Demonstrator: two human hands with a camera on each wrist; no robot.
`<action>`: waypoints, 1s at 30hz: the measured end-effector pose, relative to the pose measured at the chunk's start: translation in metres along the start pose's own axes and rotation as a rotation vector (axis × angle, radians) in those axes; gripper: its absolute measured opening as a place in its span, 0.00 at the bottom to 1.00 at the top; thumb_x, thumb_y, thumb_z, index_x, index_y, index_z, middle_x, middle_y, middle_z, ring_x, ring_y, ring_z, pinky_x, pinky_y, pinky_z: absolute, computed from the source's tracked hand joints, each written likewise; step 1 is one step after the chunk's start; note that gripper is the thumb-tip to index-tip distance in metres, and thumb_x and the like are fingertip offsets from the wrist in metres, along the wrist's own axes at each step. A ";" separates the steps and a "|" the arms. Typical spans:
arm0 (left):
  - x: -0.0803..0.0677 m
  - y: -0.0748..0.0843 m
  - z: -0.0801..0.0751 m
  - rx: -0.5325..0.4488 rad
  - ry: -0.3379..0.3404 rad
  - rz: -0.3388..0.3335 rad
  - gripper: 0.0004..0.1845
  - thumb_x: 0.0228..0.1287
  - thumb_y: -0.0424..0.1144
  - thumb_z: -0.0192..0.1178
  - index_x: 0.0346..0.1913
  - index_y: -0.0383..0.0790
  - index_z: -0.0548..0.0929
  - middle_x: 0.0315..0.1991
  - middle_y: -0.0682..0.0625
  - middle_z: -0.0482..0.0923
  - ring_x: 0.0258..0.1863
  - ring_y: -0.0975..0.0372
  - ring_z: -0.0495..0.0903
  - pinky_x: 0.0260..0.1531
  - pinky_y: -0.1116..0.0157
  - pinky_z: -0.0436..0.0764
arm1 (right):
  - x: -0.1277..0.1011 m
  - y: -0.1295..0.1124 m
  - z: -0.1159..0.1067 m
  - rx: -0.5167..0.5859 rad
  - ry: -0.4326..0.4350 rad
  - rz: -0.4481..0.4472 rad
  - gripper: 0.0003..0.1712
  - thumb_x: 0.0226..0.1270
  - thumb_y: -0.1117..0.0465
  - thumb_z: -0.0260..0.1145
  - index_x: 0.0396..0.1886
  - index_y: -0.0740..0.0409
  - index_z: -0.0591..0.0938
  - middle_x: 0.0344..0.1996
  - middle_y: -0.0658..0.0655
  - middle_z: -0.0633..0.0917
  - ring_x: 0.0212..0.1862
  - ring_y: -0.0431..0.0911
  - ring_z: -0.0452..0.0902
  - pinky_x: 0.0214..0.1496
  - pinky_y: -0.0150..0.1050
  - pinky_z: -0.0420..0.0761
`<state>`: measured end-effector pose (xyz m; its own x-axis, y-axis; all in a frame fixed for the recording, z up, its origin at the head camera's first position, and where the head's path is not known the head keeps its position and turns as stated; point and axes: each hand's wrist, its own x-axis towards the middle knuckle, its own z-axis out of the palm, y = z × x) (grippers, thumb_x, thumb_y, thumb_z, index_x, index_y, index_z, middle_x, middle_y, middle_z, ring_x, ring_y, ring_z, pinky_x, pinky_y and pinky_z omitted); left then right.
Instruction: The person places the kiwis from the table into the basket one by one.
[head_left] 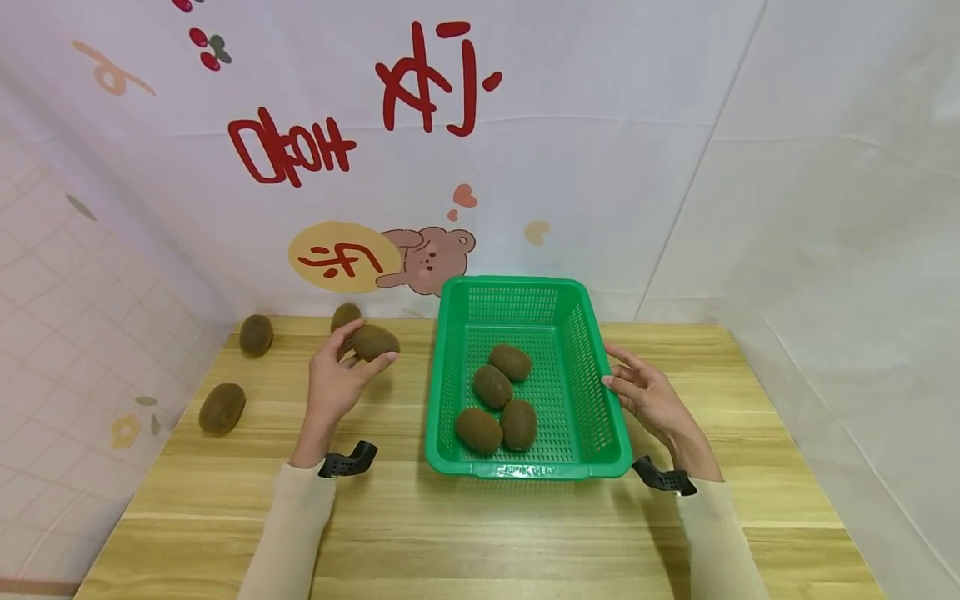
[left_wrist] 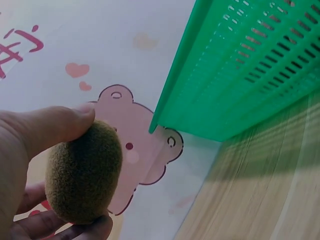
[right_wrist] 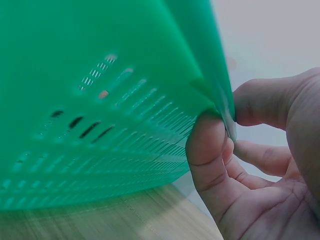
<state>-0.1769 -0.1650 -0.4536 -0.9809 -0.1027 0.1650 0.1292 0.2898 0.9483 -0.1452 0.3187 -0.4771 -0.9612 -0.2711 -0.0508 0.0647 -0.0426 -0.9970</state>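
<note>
The left hand [head_left: 335,385] pinches a fuzzy brown oval kiwi [head_left: 374,342] between thumb and fingertips, clear of the table and just left of the green perforated plastic basket [head_left: 592,417] — a light hold, likely to spare the soft skin. The right hand [head_left: 651,398] clamps thumb and forefinger on the basket's right rim, apparently steadying it. The light wooden table [head_left: 480,525] carries the basket; four kiwis [head_left: 498,398] lie inside it, three loose kiwis [head_left: 222,407] well to its left — one just behind the held fruit
</note>
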 end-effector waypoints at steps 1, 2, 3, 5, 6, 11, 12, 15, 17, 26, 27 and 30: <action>-0.001 0.000 0.001 -0.004 -0.004 0.003 0.40 0.55 0.43 0.79 0.71 0.44 0.75 0.69 0.45 0.73 0.67 0.53 0.75 0.66 0.49 0.77 | 0.000 0.000 0.001 0.001 -0.004 0.001 0.42 0.77 0.65 0.62 0.83 0.60 0.52 0.44 0.50 0.80 0.43 0.38 0.81 0.45 0.31 0.86; -0.002 0.001 0.002 -0.007 -0.008 0.005 0.40 0.56 0.42 0.79 0.71 0.44 0.75 0.69 0.45 0.73 0.67 0.53 0.75 0.66 0.48 0.77 | 0.000 0.001 0.001 0.003 -0.007 0.003 0.43 0.77 0.65 0.62 0.83 0.60 0.52 0.44 0.50 0.80 0.43 0.38 0.81 0.46 0.31 0.86; -0.003 0.001 0.002 -0.012 -0.012 0.007 0.40 0.56 0.42 0.79 0.71 0.43 0.75 0.69 0.45 0.72 0.67 0.52 0.75 0.66 0.48 0.77 | -0.001 0.001 0.001 0.003 -0.010 0.004 0.43 0.77 0.65 0.62 0.83 0.60 0.52 0.44 0.50 0.80 0.43 0.38 0.82 0.46 0.31 0.86; -0.005 0.001 0.005 -0.018 -0.019 0.009 0.39 0.56 0.41 0.78 0.71 0.43 0.75 0.70 0.44 0.72 0.67 0.52 0.74 0.66 0.47 0.77 | -0.001 0.002 0.002 0.004 -0.014 0.005 0.43 0.77 0.65 0.62 0.83 0.60 0.52 0.44 0.51 0.80 0.43 0.38 0.82 0.46 0.31 0.87; -0.006 0.001 0.006 -0.023 -0.022 0.014 0.39 0.56 0.40 0.78 0.71 0.42 0.75 0.70 0.44 0.72 0.68 0.52 0.74 0.66 0.47 0.77 | -0.002 0.002 0.002 0.004 -0.015 0.007 0.43 0.77 0.64 0.63 0.83 0.60 0.52 0.45 0.51 0.80 0.44 0.38 0.82 0.47 0.31 0.87; -0.006 0.004 0.013 -0.037 -0.031 0.043 0.39 0.55 0.41 0.79 0.70 0.43 0.75 0.68 0.46 0.74 0.66 0.54 0.76 0.64 0.49 0.79 | -0.001 0.001 0.001 -0.005 -0.009 0.003 0.42 0.77 0.64 0.62 0.83 0.59 0.53 0.44 0.50 0.80 0.43 0.38 0.82 0.46 0.31 0.86; -0.006 0.005 0.014 -0.037 -0.036 0.047 0.39 0.55 0.41 0.79 0.70 0.43 0.75 0.67 0.47 0.75 0.66 0.55 0.76 0.64 0.50 0.79 | 0.000 0.000 0.000 -0.006 -0.005 0.002 0.42 0.77 0.65 0.62 0.83 0.59 0.53 0.44 0.50 0.80 0.43 0.38 0.82 0.45 0.31 0.86; -0.007 0.010 0.018 -0.040 -0.050 0.059 0.39 0.55 0.42 0.79 0.70 0.45 0.76 0.66 0.47 0.76 0.64 0.56 0.77 0.63 0.52 0.80 | 0.001 0.000 0.000 -0.008 0.002 0.005 0.42 0.77 0.65 0.62 0.83 0.58 0.53 0.44 0.50 0.80 0.42 0.38 0.81 0.45 0.30 0.86; -0.008 0.013 0.021 -0.046 -0.062 0.061 0.39 0.55 0.42 0.79 0.70 0.45 0.76 0.66 0.47 0.76 0.64 0.56 0.77 0.63 0.52 0.80 | 0.001 -0.001 0.000 -0.004 0.003 0.005 0.42 0.77 0.65 0.63 0.83 0.59 0.53 0.44 0.51 0.81 0.42 0.39 0.82 0.45 0.31 0.86; -0.012 0.022 0.030 -0.100 -0.082 0.072 0.38 0.55 0.40 0.79 0.69 0.46 0.77 0.67 0.48 0.75 0.64 0.56 0.77 0.63 0.53 0.80 | 0.001 -0.003 0.002 0.010 0.012 0.014 0.43 0.76 0.65 0.63 0.83 0.59 0.53 0.42 0.51 0.81 0.40 0.38 0.81 0.43 0.29 0.86; -0.012 0.022 0.031 -0.100 -0.085 0.076 0.37 0.55 0.40 0.79 0.69 0.46 0.77 0.67 0.48 0.76 0.64 0.57 0.77 0.63 0.54 0.80 | 0.001 -0.003 0.002 0.010 0.012 0.014 0.43 0.76 0.65 0.64 0.83 0.59 0.53 0.42 0.51 0.80 0.40 0.38 0.81 0.43 0.29 0.85; -0.012 0.024 0.033 -0.098 -0.095 0.100 0.37 0.55 0.41 0.79 0.69 0.47 0.77 0.68 0.48 0.76 0.63 0.58 0.77 0.63 0.53 0.80 | 0.000 -0.004 0.002 0.015 0.012 0.017 0.43 0.76 0.65 0.64 0.83 0.59 0.53 0.42 0.51 0.80 0.40 0.38 0.81 0.43 0.29 0.85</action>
<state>-0.1666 -0.1249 -0.4415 -0.9713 0.0142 0.2375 0.2355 0.1996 0.9511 -0.1451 0.3167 -0.4733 -0.9630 -0.2606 -0.0682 0.0847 -0.0525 -0.9950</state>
